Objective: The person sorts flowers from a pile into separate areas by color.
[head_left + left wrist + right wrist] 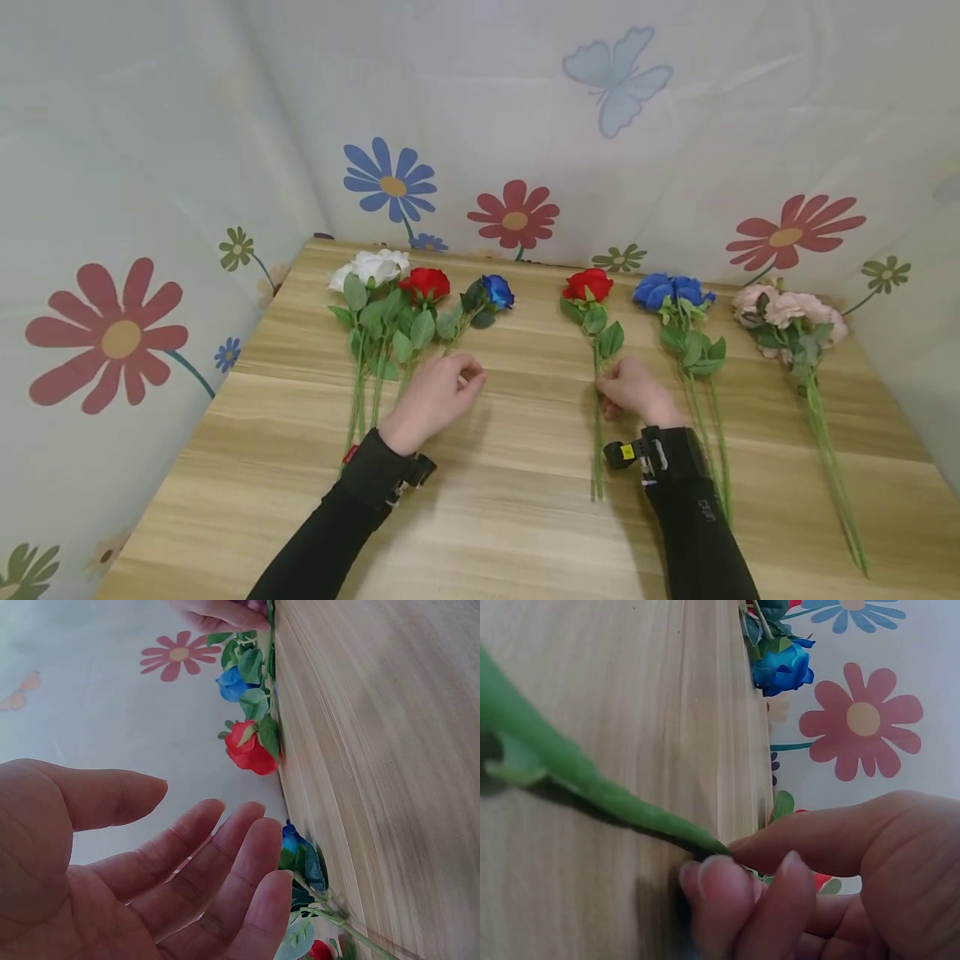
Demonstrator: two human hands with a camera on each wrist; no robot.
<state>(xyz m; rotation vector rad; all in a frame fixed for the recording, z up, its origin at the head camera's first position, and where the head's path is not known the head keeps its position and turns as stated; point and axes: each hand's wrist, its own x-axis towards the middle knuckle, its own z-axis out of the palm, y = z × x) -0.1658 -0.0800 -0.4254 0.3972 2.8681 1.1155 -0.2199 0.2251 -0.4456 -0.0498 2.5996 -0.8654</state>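
My right hand (636,392) pinches the green stem (622,799) of a single red rose (588,285) between thumb and fingertips. That rose lies on the wooden table, its bloom toward the back edge. My left hand (435,396) is held over the table beside the left bunch, its fingers loosely bent; the left wrist view shows nothing in its palm (67,900). Close to it lie white roses (371,268), another red rose (426,285) and a blue rose (497,292), their stems partly covered by my left hand and sleeve.
Right of my right hand lie blue roses (671,292), their stems passing beside my forearm. Farther right is a bunch of pale pink flowers (787,310) with long stems. A flower-printed curtain (465,108) stands behind the wooden table (517,517).
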